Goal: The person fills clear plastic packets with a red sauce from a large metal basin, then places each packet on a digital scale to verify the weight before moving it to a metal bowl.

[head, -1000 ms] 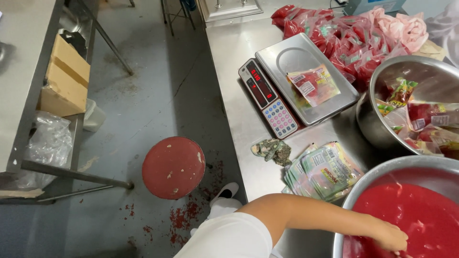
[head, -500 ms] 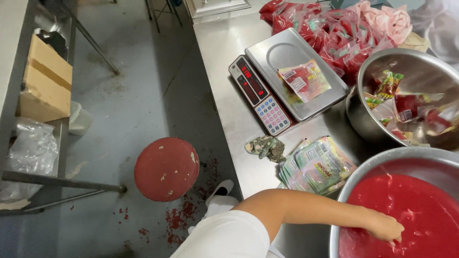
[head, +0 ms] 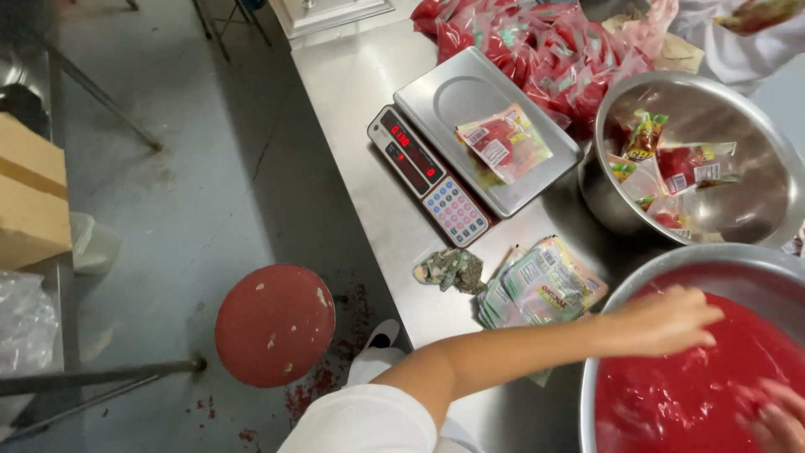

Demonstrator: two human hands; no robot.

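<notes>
Both hands, left hand point(head: 667, 320) and right hand point(head: 776, 415), spread open fingers over red sauce point(head: 688, 394) beside green pouches point(head: 541, 289).

red sachet point(head: 503, 143) on scale | red-lit display point(head: 409, 155) | flat green-yellow pouch stack point(head: 541, 285) | filled red packs point(head: 537, 50)

The floor point(head: 210, 168) is grey concrete, with dark stains and red splashes near the round red stool point(head: 274, 325). On the right stands a long steel table point(head: 352, 92). On the left is a metal rack point(head: 50, 252) with a cardboard box point(head: 29, 201) and a clear plastic bag point(head: 21, 323). Far behind, thin metal legs point(head: 231, 21) are visible.
</notes>
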